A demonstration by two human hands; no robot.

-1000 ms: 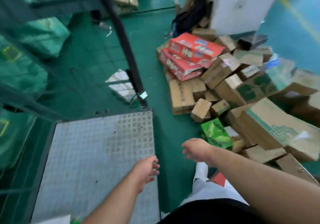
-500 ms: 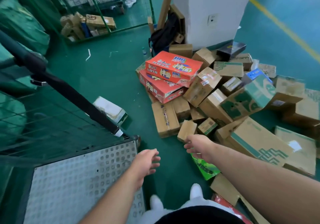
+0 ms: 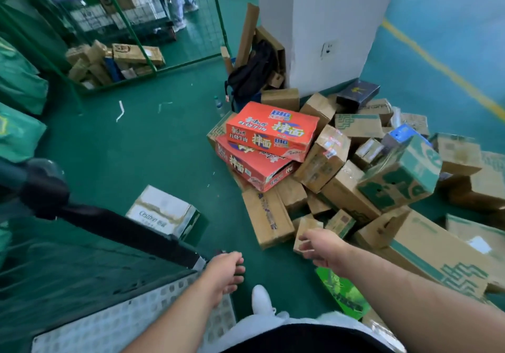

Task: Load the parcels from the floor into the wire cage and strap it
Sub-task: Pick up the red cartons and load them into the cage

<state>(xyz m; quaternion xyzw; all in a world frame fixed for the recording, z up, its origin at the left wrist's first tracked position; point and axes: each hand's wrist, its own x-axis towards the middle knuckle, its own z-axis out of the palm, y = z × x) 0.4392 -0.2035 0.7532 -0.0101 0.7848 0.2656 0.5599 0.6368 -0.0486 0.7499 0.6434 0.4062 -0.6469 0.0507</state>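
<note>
**Taking the Next Parcel from the Floor Pile**

The parcels (image 3: 341, 166) lie heaped on the green floor at centre right of the frame. The wire cage (image 3: 136, 322) shows its perforated floor plate at lower left. The right hand (image 3: 322, 246), fingers loosely curled and holding nothing, hovers at a small brown box (image 3: 306, 229) on the pile's near edge; contact cannot be confirmed. The left hand (image 3: 226, 273) hangs relaxed and empty. Take loose edge pieces first. Grip opposite faces. Leave the red cartons (image 3: 270, 131) until boxes leaning on them are cleared.

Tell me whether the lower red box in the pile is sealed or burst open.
Burst open: the lower red box gapes at its right end, where a flap is bent out and dark inside shows.
</note>
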